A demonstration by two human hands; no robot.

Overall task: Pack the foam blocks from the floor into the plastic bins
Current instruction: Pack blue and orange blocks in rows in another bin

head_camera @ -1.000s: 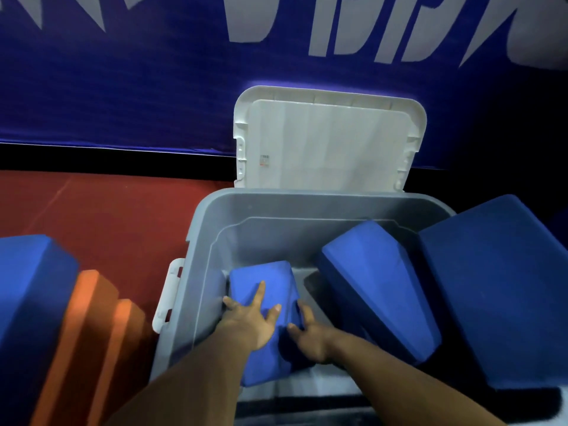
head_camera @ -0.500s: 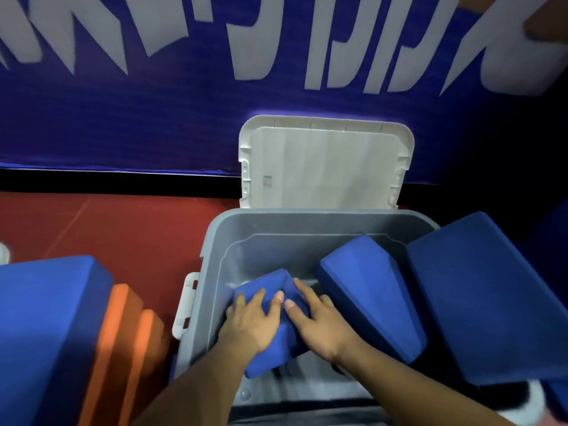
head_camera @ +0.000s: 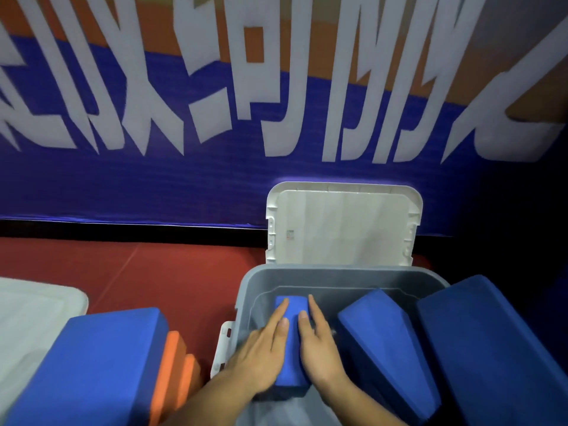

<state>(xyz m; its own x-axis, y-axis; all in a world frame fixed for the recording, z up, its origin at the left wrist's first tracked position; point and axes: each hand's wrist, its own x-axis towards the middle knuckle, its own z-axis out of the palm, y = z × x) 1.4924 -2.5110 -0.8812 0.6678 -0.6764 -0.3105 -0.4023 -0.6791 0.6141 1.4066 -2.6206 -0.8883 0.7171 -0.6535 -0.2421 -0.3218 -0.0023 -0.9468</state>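
Observation:
A grey plastic bin (head_camera: 338, 273) stands open on the red floor. Inside it, at the left, a narrow blue foam block (head_camera: 292, 339) stands on edge. My left hand (head_camera: 264, 352) lies flat against its left side and my right hand (head_camera: 319, 345) against its right side, clasping it between them. A second blue foam block (head_camera: 387, 348) leans tilted in the bin's right half. A larger blue block (head_camera: 498, 345) rests over the bin's right rim.
The bin's white lid (head_camera: 344, 224) leans upright against the blue banner wall behind. On the floor at the left lie a big blue foam block (head_camera: 92, 364) and orange foam blocks (head_camera: 176, 361). A white lid or bin edge (head_camera: 33, 309) shows at far left.
The blue block has been turned from lying tilted to standing on edge near the bin's left wall. Both hands moved from its top to its sides. The camera tilted upward.

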